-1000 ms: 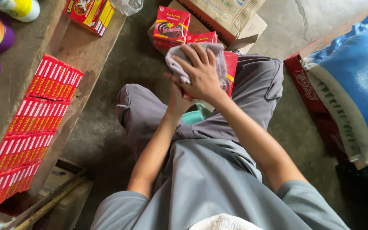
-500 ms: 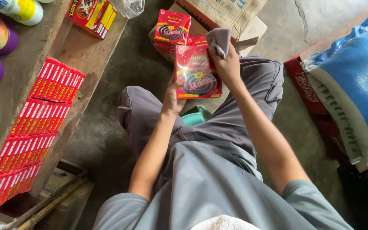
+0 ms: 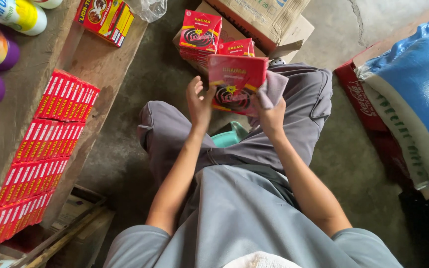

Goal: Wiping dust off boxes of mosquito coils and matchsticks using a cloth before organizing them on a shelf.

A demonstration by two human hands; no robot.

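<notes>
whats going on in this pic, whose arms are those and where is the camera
There is no machine here. The camera sits on a person's head and looks down, so you see their own arms, grey shirt and grey trousers from above. The left hand and right hand hold up one flat red box between them. The right hand also grips a grey cloth against the box. Just beyond, more red boxes are stacked by a cardboard carton on the concrete floor. On the left, a wooden shelf carries rows of the same red boxes standing on edge, plus some spray cans. A blue sack lies on the right.
</notes>
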